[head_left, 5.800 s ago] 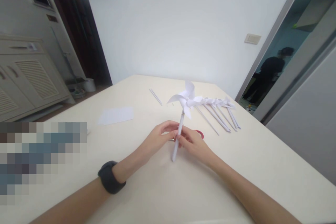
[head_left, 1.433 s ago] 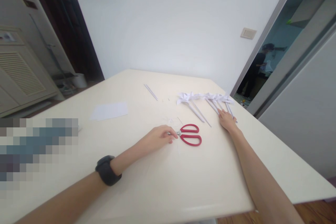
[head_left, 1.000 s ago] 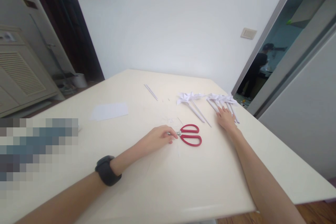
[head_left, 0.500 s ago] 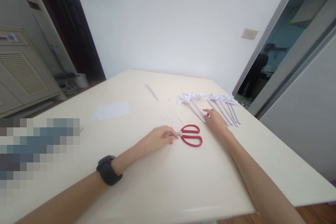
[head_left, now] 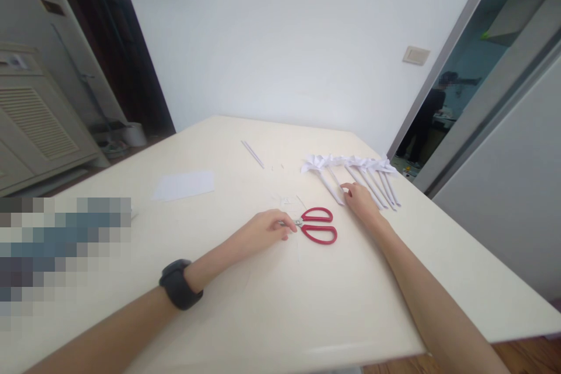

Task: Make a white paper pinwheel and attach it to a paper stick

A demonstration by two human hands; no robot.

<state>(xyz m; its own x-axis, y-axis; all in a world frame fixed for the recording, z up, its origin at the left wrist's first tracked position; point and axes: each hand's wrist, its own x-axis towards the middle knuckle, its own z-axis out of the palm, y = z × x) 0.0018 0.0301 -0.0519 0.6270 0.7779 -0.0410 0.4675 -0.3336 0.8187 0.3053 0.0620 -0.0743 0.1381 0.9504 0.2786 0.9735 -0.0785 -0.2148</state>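
Note:
My left hand (head_left: pixel 269 225), with a black watch on its wrist, is closed over the blade end of the red-handled scissors (head_left: pixel 319 232). The scissors lie on the table with both handle loops pointing right. My right hand (head_left: pixel 362 201) rests farther right, its fingers curled at the stick of a white paper pinwheel (head_left: pixel 335 175). Left of that hand another white pinwheel (head_left: pixel 316 163) lies with its rolled paper stick slanting toward me. Several more paper pinwheels (head_left: pixel 370 166) lie in a row on the right, their heads overlapping. My fingers hide part of the held stick.
Two thin paper sticks (head_left: pixel 253 154) lie toward the back of the white table (head_left: pixel 263 315). A white paper sheet (head_left: pixel 184 186) is on the left. Small paper scraps (head_left: pixel 284 200) lie behind the scissors. A person (head_left: pixel 427 123) is visible through the doorway on the right.
My right hand has shifted slightly right, and the pinwheel at its fingers has moved closer to the row. The leftmost pinwheel's head sits slightly farther right. My left hand and the scissors have stayed put.

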